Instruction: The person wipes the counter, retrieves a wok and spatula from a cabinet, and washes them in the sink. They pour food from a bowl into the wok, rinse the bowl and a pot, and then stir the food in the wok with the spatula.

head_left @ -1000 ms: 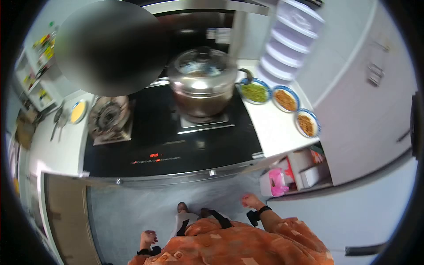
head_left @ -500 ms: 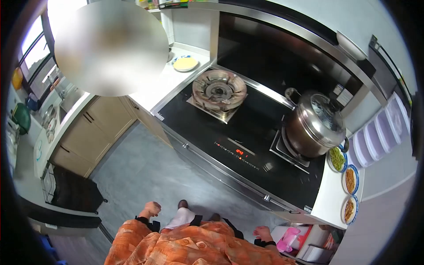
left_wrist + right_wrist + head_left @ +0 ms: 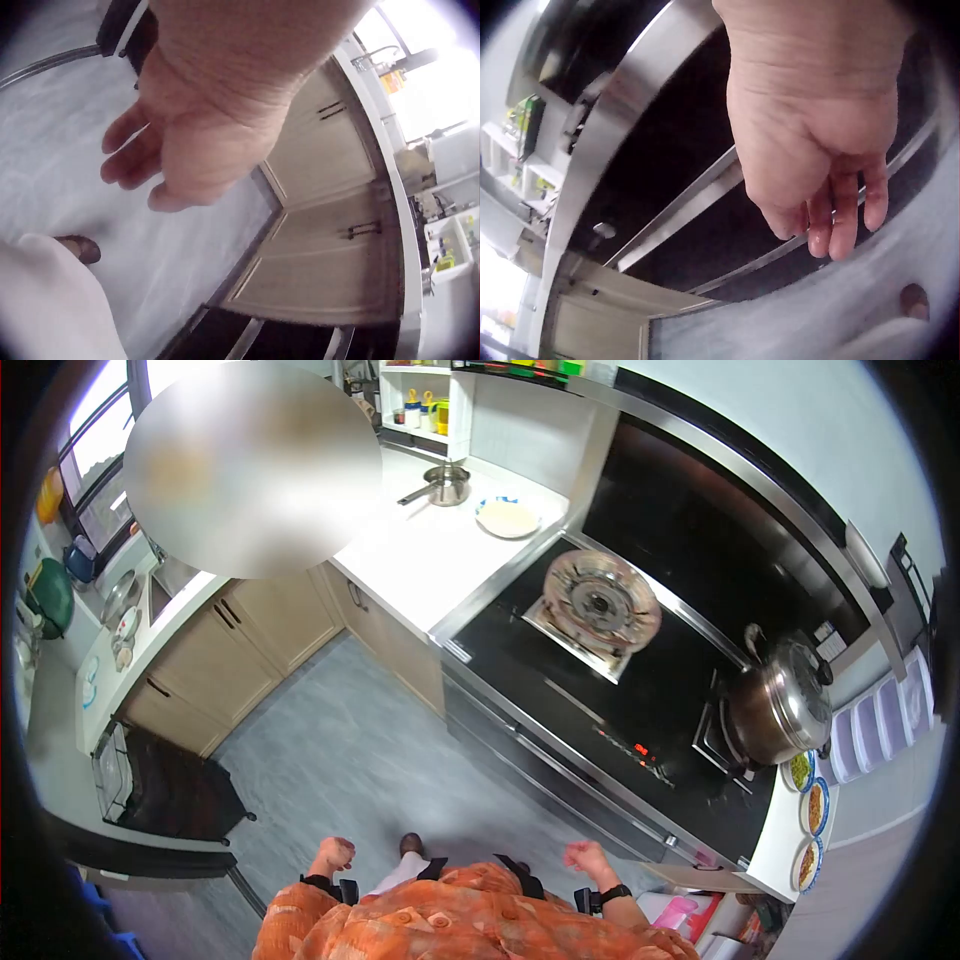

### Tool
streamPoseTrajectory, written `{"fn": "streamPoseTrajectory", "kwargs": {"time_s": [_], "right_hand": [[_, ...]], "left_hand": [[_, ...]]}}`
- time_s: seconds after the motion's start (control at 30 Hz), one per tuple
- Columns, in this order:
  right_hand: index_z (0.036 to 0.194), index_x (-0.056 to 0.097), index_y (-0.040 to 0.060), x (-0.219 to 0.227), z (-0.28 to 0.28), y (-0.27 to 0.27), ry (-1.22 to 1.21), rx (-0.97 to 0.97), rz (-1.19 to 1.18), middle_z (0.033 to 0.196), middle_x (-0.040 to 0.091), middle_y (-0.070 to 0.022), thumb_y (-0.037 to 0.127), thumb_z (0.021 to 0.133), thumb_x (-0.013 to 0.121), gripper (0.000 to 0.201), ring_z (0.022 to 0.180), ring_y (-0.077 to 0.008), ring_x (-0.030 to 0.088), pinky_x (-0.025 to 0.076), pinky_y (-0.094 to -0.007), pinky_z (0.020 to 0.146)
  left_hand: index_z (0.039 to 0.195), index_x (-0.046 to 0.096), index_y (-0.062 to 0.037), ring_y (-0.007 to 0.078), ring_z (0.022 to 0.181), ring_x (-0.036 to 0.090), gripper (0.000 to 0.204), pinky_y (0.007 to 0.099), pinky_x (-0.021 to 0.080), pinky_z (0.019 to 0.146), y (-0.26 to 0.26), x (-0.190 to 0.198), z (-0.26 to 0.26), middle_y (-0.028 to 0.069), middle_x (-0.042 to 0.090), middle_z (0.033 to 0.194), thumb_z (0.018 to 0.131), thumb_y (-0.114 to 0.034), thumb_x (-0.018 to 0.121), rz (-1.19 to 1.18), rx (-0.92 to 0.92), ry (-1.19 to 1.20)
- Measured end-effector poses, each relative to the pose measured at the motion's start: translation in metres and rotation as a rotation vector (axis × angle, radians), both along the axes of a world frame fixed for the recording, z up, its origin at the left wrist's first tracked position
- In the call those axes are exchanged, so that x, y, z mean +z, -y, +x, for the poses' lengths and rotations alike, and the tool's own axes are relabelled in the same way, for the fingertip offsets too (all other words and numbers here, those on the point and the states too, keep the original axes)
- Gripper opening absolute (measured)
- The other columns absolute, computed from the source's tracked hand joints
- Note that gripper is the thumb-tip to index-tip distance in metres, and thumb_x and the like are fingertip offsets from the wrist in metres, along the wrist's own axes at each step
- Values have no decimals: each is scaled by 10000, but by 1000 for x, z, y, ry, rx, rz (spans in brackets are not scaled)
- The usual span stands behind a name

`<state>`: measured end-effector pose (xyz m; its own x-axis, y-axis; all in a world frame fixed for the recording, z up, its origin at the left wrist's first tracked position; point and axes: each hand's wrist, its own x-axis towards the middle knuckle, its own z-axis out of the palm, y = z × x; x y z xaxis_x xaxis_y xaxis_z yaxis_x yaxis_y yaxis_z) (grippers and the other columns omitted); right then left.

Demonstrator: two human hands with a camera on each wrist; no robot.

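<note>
The left hand (image 3: 335,854) hangs above the grey floor beside the body, its fingers loosely bent around nothing; the left wrist view shows this hand (image 3: 202,142) with relaxed fingers. On the other side, the right hand (image 3: 588,858) hangs near the front of the stove cabinet, holding nothing. In the right wrist view the right hand (image 3: 817,150) has its fingers pointing down, slightly curved. Nearest to it is the black stove top (image 3: 640,710) with an empty burner (image 3: 603,603) and a lidded steel pot (image 3: 775,705).
A small saucepan (image 3: 447,487) and a plate of something pale yellow (image 3: 508,518) sit on the counter left of the stove. Bowls, one with green food (image 3: 800,771), stand right of the pot. Grey floor (image 3: 340,760) lies ahead, with beige cabinets (image 3: 275,630) beyond.
The head view has swung left, so the stove and pot now appear farther right and the left counter with the saucepan shows. Both hands still hang at the sides.
</note>
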<state>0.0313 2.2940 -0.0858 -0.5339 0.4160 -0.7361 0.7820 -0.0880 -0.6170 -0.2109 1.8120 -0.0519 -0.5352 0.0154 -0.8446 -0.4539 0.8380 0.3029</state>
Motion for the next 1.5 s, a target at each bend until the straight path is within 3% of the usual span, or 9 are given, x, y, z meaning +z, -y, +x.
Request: {"fn": "streamPoseTrajectory", "kwargs": {"time_s": [0.13, 0.27, 0.5, 0.73, 0.9, 1.03, 1.17, 1.43, 1.5], "right_hand": [[1056, 563, 32, 50, -117, 55, -115, 174, -55, 851, 638, -48, 215, 849, 563, 276, 712, -129, 624, 467, -251, 572], [1077, 544, 21, 123, -239, 107, -305, 201, -137, 883, 634, -68, 194, 865, 551, 274, 755, -131, 618, 474, -235, 601], [1035, 551, 10, 209, -392, 119, -543, 107, -259, 830, 629, -77, 186, 886, 523, 232, 681, -143, 618, 511, -240, 567], [1100, 507, 7, 246, -547, 73, -657, -47, -210, 905, 613, -80, 179, 887, 511, 274, 699, -149, 605, 500, -271, 526], [1187, 456, 40, 265, -646, 39, -683, -181, -101, 1061, 570, -65, 209, 867, 519, 368, 838, -136, 568, 487, -278, 577], [1212, 436, 19, 250, -710, 6, -678, -258, 175, 1162, 510, -101, 235, 824, 551, 458, 956, -173, 531, 477, -330, 644], [1286, 372, 47, 221, -767, -28, -651, -235, 508, 1149, 506, -95, 286, 802, 586, 580, 948, -170, 504, 453, -310, 646], [1286, 360, 18, 193, -815, -22, -513, -193, 600, 1122, 513, -138, 282, 795, 599, 606, 788, -181, 547, 475, -317, 537], [1224, 420, -24, 195, -819, -14, -575, -230, 624, 1051, 575, -211, 281, 757, 610, 589, 980, -330, 556, 429, -363, 841]], "left_hand": [[972, 620, -40, 176, 559, 639, 238, 286, 485, 441, 83, -43, -39, 59, 632, 704, 749, -95, 558, 57, 194, -23], [938, 617, -23, 190, 518, 624, 215, 292, 476, 423, 141, -28, -67, 60, 606, 627, 735, -67, 560, 72, 269, -62], [934, 611, -15, 187, 500, 607, 198, 288, 470, 425, 152, -56, -131, 78, 609, 655, 752, -69, 555, 194, 406, -49], [913, 628, -32, 167, 533, 617, 191, 286, 493, 518, 72, -20, -260, 69, 624, 680, 741, -79, 560, 150, 139, -221], [944, 625, -22, 106, 649, 600, 207, 253, 482, 607, 44, 3, -380, 69, 636, 717, 746, -45, 569, 476, 39, -480], [964, 606, 10, 104, 659, 582, 196, 237, 466, 599, -44, 125, -460, 46, 618, 719, 775, -22, 562, 527, -39, -615], [979, 603, 6, 105, 658, 584, 209, 247, 468, 588, -113, 174, -531, 45, 616, 733, 789, -83, 587, 727, -213, -700], [1216, 417, 6, 169, 678, 595, 446, 277, 482, 553, -275, 204, -641, 97, 572, 877, 853, -215, 550, 1066, -166, -233], [1236, 389, -3, 182, 682, 600, 472, 282, 480, 543, -306, 203, -654, 106, 568, 879, 860, -242, 547, 1127, -84, -93]]}}
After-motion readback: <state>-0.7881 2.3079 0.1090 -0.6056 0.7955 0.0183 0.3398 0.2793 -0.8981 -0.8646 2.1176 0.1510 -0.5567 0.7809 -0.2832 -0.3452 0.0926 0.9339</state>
